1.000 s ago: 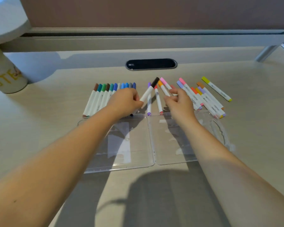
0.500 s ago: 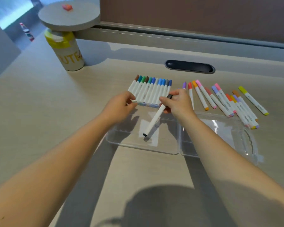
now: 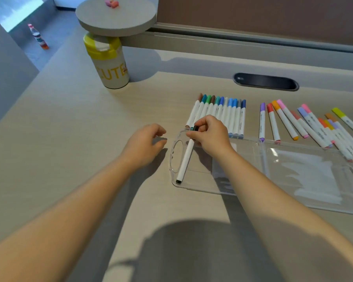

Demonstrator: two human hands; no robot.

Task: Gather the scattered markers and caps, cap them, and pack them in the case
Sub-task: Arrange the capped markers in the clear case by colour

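Observation:
A clear plastic case (image 3: 293,188) lies open flat on the desk. My right hand (image 3: 210,135) pinches the capped end of a white black-capped marker (image 3: 184,159), which lies along the left side of the case's left half. My left hand (image 3: 145,143) hovers just left of the case, fingers loosely curled, holding nothing. A tight row of capped brown, green and blue markers (image 3: 230,117) lies behind the case. Several capped purple, red, orange, pink and yellow markers (image 3: 306,127) are spread to the right of that row.
A white and yellow canister (image 3: 110,62) stands at the back left under a round grey shelf (image 3: 116,15). A dark cable slot (image 3: 266,81) sits in the desk behind the markers. The desk's left edge drops to the floor, where a bottle (image 3: 38,36) stands.
My right hand took the black-capped marker from my left hand and carried it down into the left half of the case. My left hand let go and moved left. The view swung left.

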